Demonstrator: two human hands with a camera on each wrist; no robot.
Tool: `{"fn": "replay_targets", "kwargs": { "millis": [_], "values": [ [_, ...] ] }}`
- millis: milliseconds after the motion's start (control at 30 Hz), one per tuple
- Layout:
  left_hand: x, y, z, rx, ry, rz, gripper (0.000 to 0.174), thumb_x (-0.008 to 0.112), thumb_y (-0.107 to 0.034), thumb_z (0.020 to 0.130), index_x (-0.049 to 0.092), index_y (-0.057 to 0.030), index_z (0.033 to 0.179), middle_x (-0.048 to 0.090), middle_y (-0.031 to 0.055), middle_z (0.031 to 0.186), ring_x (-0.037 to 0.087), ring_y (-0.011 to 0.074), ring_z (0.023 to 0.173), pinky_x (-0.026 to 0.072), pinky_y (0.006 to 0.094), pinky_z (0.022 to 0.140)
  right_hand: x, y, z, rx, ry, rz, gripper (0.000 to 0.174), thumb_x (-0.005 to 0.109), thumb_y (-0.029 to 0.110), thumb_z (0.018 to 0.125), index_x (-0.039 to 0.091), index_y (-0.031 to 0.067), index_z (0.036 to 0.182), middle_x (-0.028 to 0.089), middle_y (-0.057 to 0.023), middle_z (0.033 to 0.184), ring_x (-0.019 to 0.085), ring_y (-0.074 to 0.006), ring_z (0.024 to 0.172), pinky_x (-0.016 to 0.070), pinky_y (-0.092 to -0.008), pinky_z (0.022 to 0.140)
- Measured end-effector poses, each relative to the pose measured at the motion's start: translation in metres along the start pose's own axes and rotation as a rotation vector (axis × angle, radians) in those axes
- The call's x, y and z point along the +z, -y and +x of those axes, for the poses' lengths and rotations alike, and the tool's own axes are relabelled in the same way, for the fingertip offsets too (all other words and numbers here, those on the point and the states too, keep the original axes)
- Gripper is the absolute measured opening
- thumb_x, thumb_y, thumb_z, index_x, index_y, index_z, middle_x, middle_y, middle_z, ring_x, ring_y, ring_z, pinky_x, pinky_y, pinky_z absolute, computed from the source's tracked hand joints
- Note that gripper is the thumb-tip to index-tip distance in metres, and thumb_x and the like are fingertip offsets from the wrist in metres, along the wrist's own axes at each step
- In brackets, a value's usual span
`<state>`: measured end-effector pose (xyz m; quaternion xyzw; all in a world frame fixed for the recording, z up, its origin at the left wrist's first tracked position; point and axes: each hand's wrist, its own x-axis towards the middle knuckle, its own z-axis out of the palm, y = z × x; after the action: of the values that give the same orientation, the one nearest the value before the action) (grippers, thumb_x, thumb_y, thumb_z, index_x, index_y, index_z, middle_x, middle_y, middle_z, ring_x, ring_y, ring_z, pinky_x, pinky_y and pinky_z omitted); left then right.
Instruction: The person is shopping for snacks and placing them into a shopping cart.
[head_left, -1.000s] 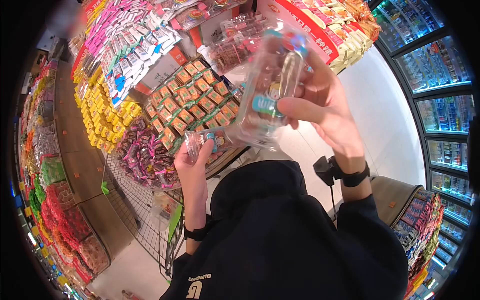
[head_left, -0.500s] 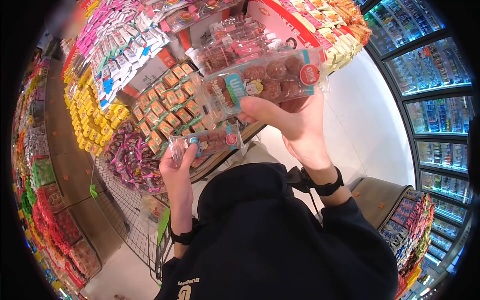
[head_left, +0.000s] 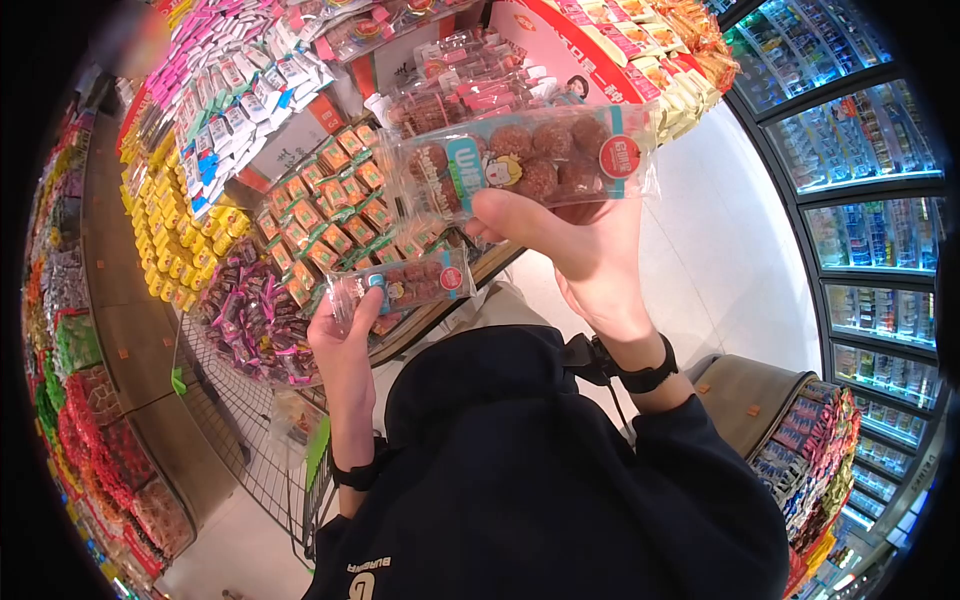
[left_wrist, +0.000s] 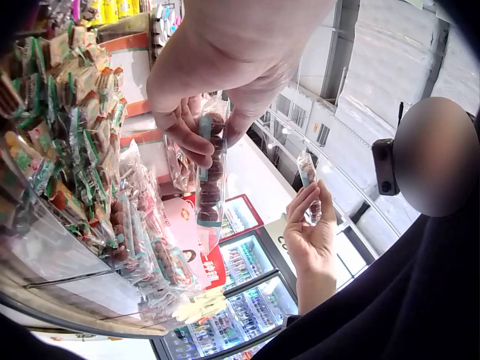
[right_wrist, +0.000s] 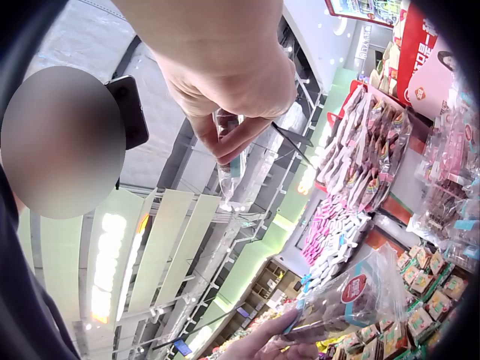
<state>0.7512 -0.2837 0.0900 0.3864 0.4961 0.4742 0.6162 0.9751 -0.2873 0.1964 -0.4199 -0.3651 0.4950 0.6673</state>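
My right hand [head_left: 595, 255] holds up a clear pack of brown snack balls [head_left: 540, 165], thumb across its front. The balls lie in two rows behind a teal label with a cartoon face and a round red mark. Lower and to the left, my left hand [head_left: 342, 335] pinches a second, similar-looking pack of brown snack balls [head_left: 425, 282] by its left end. In the left wrist view that pack [left_wrist: 211, 184] hangs edge-on between thumb and fingers. In the right wrist view the right hand's pack [right_wrist: 232, 169] is also seen edge-on.
A snack stand holds orange-and-green packets [head_left: 335, 215], yellow packets [head_left: 175, 240] and purple-wrapped sweets [head_left: 255, 320]. Similar clear packs [head_left: 460, 90] lie in a bin behind the right hand. A wire shopping cart [head_left: 245, 420] stands below left, lit drink coolers [head_left: 860, 140] at right.
My right hand has turned its pack from a blurred upright pose to lying lengthwise, front showing. The left pack has likewise levelled out face-up. Over the last half second both stay nearly still.
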Motion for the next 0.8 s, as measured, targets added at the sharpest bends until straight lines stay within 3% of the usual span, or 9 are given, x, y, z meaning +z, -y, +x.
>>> {"fn": "replay_targets", "kwargs": {
  "millis": [167, 267, 300, 333, 467, 567, 600, 800],
  "values": [
    [-0.001, 0.0, 0.0, 0.006, 0.009, 0.004, 0.016, 0.068, -0.004, 0.092, 0.067, -0.0006, 0.108, 0.07, 0.0033, 0.098, 0.066, 0.0097, 0.085, 0.0564, 0.0263, 0.072, -0.011, -0.008, 0.004, -0.09, 0.015, -0.093, 0.034, 0.077, -0.006, 0.08, 0.063, -0.0014, 0.111, 0.069, -0.0066, 0.095, 0.068, -0.0117, 0.088, 0.0572, -0.0255, 0.068],
    [0.0, -0.001, 0.0, 0.011, 0.007, 0.004, 0.015, 0.068, -0.004, 0.092, 0.066, -0.0007, 0.107, 0.07, 0.0039, 0.098, 0.066, 0.0106, 0.085, 0.0563, 0.0271, 0.073, -0.034, -0.007, 0.008, -0.165, -0.062, -0.244, 0.022, 0.073, 0.001, 0.087, 0.064, 0.0006, 0.107, 0.067, -0.0026, 0.094, 0.065, -0.0091, 0.08, 0.0516, -0.0233, 0.059],
    [0.002, 0.0, 0.0, 0.011, 0.005, 0.002, 0.015, 0.067, -0.004, 0.093, 0.066, -0.0008, 0.107, 0.069, 0.0041, 0.098, 0.066, 0.011, 0.085, 0.0563, 0.0275, 0.073, -0.047, -0.01, 0.011, -0.164, -0.112, -0.282, 0.021, 0.073, 0.004, 0.088, 0.064, 0.0012, 0.107, 0.067, -0.0024, 0.095, 0.064, -0.0091, 0.08, 0.0509, -0.0232, 0.061],
    [0.002, 0.001, -0.001, -0.002, 0.025, 0.0, 0.021, 0.065, -0.004, 0.095, 0.064, 0.0008, 0.116, 0.068, 0.0038, 0.102, 0.064, 0.0101, 0.089, 0.0503, 0.0266, 0.071, -0.063, -0.015, 0.015, -0.163, -0.161, -0.321, 0.02, 0.072, 0.007, 0.09, 0.064, 0.0017, 0.107, 0.067, -0.0022, 0.095, 0.063, -0.009, 0.08, 0.0501, -0.0231, 0.063],
    [0.007, 0.004, 0.004, -0.011, 0.096, 0.056, 0.025, 0.068, -0.006, 0.094, 0.064, -0.0002, 0.118, 0.066, 0.0, 0.098, 0.062, 0.0087, 0.088, 0.0485, 0.025, 0.074, -0.11, -0.023, 0.024, -0.043, -0.289, -0.465, 0.022, 0.069, 0.016, 0.093, 0.065, 0.0032, 0.11, 0.067, -0.0027, 0.098, 0.062, -0.0096, 0.085, 0.0464, -0.0233, 0.073],
    [0.02, 0.003, 0.01, 0.028, 0.128, 0.074, 0.026, 0.068, -0.005, 0.094, 0.063, -0.0003, 0.119, 0.065, -0.0005, 0.098, 0.061, 0.0074, 0.088, 0.0487, 0.0248, 0.076, -0.131, -0.036, 0.024, 0.082, -0.302, -0.354, 0.023, 0.066, 0.018, 0.093, 0.065, 0.0039, 0.111, 0.067, -0.0041, 0.1, 0.061, -0.0103, 0.088, 0.0436, -0.0237, 0.079],
    [0.025, 0.007, 0.014, 0.063, 0.157, 0.004, 0.028, 0.068, -0.002, 0.093, 0.06, -0.0018, 0.119, 0.064, 0.0, 0.102, 0.06, 0.0069, 0.094, 0.0501, 0.0243, 0.082, -0.138, -0.041, 0.025, 0.125, -0.293, -0.353, 0.022, 0.065, 0.015, 0.093, 0.065, 0.0031, 0.111, 0.068, -0.0065, 0.101, 0.061, -0.011, 0.085, 0.045, -0.0245, 0.073],
    [0.074, 0.002, 0.048, 0.105, 0.333, 0.071, 0.03, 0.066, -0.001, 0.094, 0.059, -0.0032, 0.124, 0.064, 0.0001, 0.112, 0.059, 0.0079, 0.104, 0.0471, 0.0255, 0.092, -0.164, -0.046, 0.033, 0.141, -0.109, -0.429, 0.025, 0.061, 0.014, 0.094, 0.064, -0.0016, 0.113, 0.069, -0.0068, 0.095, 0.06, -0.0105, 0.08, 0.044, -0.0254, 0.061]
  ]
}}
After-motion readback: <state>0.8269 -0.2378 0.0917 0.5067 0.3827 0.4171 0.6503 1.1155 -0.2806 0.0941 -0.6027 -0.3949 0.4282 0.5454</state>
